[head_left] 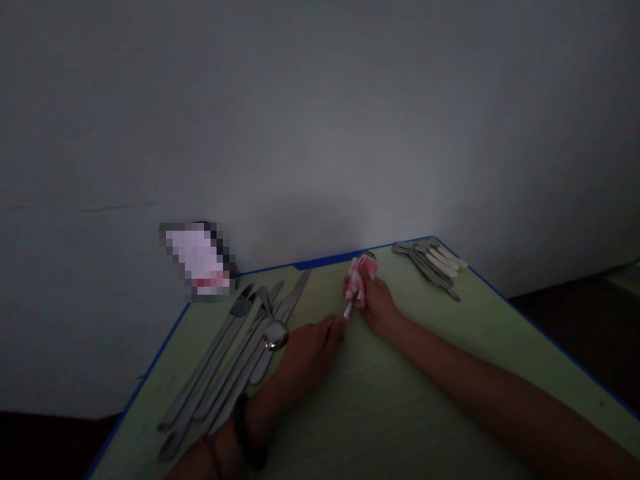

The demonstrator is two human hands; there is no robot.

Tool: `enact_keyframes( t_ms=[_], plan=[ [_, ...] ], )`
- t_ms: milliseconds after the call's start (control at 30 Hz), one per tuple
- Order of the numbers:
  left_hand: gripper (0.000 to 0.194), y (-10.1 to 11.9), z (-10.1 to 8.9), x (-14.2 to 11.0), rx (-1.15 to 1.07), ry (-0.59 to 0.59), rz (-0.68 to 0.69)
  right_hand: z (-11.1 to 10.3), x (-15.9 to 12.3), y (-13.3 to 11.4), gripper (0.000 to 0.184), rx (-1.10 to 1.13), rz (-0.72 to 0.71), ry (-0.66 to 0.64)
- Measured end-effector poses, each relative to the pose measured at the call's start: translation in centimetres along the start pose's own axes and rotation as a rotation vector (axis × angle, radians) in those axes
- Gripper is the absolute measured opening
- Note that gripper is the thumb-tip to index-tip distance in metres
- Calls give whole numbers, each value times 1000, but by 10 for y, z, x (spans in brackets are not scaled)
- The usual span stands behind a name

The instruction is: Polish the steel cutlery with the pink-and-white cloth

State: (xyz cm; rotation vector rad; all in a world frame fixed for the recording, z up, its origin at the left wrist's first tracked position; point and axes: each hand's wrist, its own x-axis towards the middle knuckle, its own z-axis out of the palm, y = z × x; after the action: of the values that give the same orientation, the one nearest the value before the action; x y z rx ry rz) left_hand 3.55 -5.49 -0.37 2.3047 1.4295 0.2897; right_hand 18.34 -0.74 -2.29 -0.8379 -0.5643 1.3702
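My left hand (317, 343) is closed around the handle end of a metal spoon (349, 310). A pink and white cloth (356, 283) wraps the spoon's middle, and my right hand (377, 303) grips both through it. Beyond the cloth a rounded metal tip peeks out; most of the spoon is hidden. To the left of my left hand lie several table knives (225, 363), side by side, with a shiny spoon (275, 335) resting across them. My left forearm covers part of these.
Several spoons and white-handled pieces of cutlery (433, 261) lie together at the far right corner. A phone-like object (200, 257), blurred out, leans by the wall at the back left. The pale green table (390, 413) has a blue edge and meets a grey wall (320, 120).
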Motion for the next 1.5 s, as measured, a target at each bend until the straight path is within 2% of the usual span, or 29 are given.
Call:
enact_keyframes(
  t_ms=[67,100,200,267,367,500,567,800,900,1000,1133,1300,1500],
  plan=[
    [37,-2,-1,0,-100,47,-3,-5,4,-5,41,-73,-7,-41],
    [38,-4,-1,0,-161,82,-8,-8,5,-8,42,-134,25,-106],
    [41,-10,1,1,-362,176,-38,-14,2,-15,44,-383,211,-434],
    [43,-13,2,3,-470,212,-67,-17,-1,-18,43,-569,265,-636],
    [44,-14,1,4,-525,240,-86,-17,-5,-23,42,-809,197,-794],
    [40,-13,-2,6,-426,308,-63,-13,-9,-30,39,-1072,103,-910],
    [40,-13,-3,6,-350,308,-38,-11,-10,-32,39,-1146,88,-941],
    [42,-17,0,9,-201,181,-1,-13,-3,-39,40,-1213,156,-968],
    [42,-18,-1,13,-246,237,-24,-20,6,-50,40,-1254,248,-997],
    [42,-17,-1,15,-315,312,-67,-32,13,-63,42,-1182,381,-995],
    [41,-14,1,11,-341,312,-45,-44,14,-72,42,-1080,527,-958],
    [37,-13,3,9,-352,293,-25,-43,13,-67,42,-1006,592,-939],
    [30,-11,6,9,-367,255,-52,-29,10,-50,42,-917,653,-984]
  ],
)
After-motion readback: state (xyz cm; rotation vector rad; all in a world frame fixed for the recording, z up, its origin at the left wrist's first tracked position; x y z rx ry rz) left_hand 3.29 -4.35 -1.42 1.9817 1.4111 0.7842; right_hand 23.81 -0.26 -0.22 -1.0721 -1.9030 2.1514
